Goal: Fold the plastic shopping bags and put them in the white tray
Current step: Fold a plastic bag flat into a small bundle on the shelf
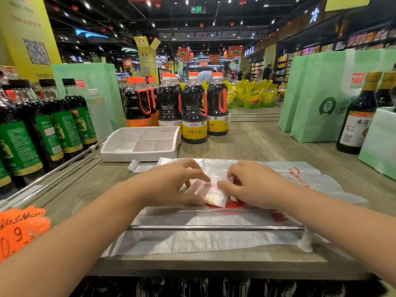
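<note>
A small folded plastic bag (214,195), white with red and yellow print, lies on top of flat translucent shopping bags (192,239) spread over the wooden shelf. My left hand (171,182) holds the folded bag's left side with curled fingers. My right hand (255,184) pinches its right side, thumb against the fold. A white divided tray (111,150) stands behind and to the left of my hands; its compartments show nothing inside. Another flat bag (300,170) with red lettering stretches out to the right.
Soy sauce bottles (194,110) stand behind the tray, and green-labelled bottles (62,118) line the left. Green paper bags (321,97) and a dark bottle (357,116) stand on the right. A metal rail (214,228) runs along the shelf's front edge over the bags.
</note>
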### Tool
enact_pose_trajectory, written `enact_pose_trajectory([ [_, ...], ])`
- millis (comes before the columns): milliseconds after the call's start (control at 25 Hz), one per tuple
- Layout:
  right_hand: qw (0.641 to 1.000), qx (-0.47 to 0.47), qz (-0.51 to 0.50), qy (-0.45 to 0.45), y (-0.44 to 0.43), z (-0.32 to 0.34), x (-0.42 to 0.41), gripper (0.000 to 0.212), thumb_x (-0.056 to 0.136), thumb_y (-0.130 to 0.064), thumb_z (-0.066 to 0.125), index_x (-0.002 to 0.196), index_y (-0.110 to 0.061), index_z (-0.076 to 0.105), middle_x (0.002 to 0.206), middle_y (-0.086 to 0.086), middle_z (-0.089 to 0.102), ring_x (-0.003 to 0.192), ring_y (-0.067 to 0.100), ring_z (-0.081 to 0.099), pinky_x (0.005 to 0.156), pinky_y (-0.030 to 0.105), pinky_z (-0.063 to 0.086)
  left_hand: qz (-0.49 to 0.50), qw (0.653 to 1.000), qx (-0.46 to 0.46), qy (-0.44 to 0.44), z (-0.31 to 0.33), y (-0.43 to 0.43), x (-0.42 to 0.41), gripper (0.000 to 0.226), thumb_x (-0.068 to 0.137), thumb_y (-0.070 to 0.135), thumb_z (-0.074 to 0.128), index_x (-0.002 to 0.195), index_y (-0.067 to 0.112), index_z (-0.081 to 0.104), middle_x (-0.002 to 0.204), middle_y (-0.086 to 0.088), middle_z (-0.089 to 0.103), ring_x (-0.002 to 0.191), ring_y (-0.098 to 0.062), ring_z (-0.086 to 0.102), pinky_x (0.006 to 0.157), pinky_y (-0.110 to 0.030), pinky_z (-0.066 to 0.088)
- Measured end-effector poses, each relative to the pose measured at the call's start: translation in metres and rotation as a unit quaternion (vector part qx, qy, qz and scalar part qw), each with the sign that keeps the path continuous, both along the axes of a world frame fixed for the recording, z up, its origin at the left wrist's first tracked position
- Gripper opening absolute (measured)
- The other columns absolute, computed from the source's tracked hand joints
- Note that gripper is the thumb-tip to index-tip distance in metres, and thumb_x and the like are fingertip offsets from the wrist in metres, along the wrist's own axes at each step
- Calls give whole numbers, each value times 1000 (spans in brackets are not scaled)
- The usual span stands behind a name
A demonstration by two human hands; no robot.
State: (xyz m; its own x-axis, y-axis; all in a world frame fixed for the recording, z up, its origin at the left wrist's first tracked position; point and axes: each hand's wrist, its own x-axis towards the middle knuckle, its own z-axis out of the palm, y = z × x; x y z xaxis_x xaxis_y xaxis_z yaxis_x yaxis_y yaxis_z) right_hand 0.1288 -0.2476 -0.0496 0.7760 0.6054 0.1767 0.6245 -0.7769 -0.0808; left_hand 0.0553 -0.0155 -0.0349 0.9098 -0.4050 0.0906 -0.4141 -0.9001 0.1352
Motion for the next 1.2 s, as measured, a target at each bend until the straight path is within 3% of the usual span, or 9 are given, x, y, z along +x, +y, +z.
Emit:
enact_pose_trajectory([
  [200,999,54,-6,3,-2,-1,8,41,88,-71,48,87,-32,59,87,-13,54,81,8,53,73,35,48,82,994,52,-57,-4,-3,7,32,97,34,57,127,47,59,139,14,43,110,-11,57,90,-33,50],
  [280,998,63,8,9,0,-2,9,36,88,-65,55,83,-30,62,93,-11,51,83,9,53,75,34,48,156,987,-20,-15,-7,-6,11,28,98,43,52,126,42,60,132,8,46,107,-15,57,94,-36,49],
  [440,996,65,-16,63,8,5,17,38,82,-63,67,88,-25,61,99,-6,58,91,14,57,73,33,46,225,963,-147,23,-7,-13,19,62,84,53,71,136,26,51,134,-1,55,109,-19,59,91,-35,51],
  [640,976,88,-110,164,20,17,34,85,75,-65,74,138,-14,46,129,3,59,108,22,58,86,33,48,297,887,-330,128,-2,-3,32,89,66,32,92,139,17,45,120,-2,63,99,-20,67,90,-37,57],
  [760,958,121,-114,235,20,18,39,70,75,-66,73,119,-13,60,113,3,67,90,20,61,78,33,49,269,823,-476,157,5,2,35,61,79,6,82,131,9,50,111,-12,66,84,-19,73,71,-28,61],
  [920,901,267,-64,335,27,37,69,43,82,-47,76,106,-11,70,105,3,71,89,18,62,72,29,49,239,776,-575,98,28,9,62,50,86,-2,72,131,4,52,119,-17,61,88,-24,73,71,-28,62],
  [1040,871,364,-95,315,48,56,111,36,84,-34,79,106,-9,66,107,3,70,86,14,65,58,26,47,265,829,-491,-36,35,11,102,35,94,13,67,126,14,54,116,-8,62,77,-16,70,57,-22,57],
  [1120,856,379,-125,329,65,54,137,30,87,-27,77,104,-7,62,101,4,67,78,12,65,53,24,45,257,901,-331,-110,29,14,125,30,97,19,60,127,20,59,124,-4,61,91,-19,69,72,-30,58],
  [1200,858,340,-163,350,80,44,155,29,93,-26,70,109,-6,57,95,6,63,76,13,60,64,25,46,217,962,-126,-109,15,18,142,33,99,17,53,131,20,60,134,-6,57,111,-25,60,89,-35,51],
])
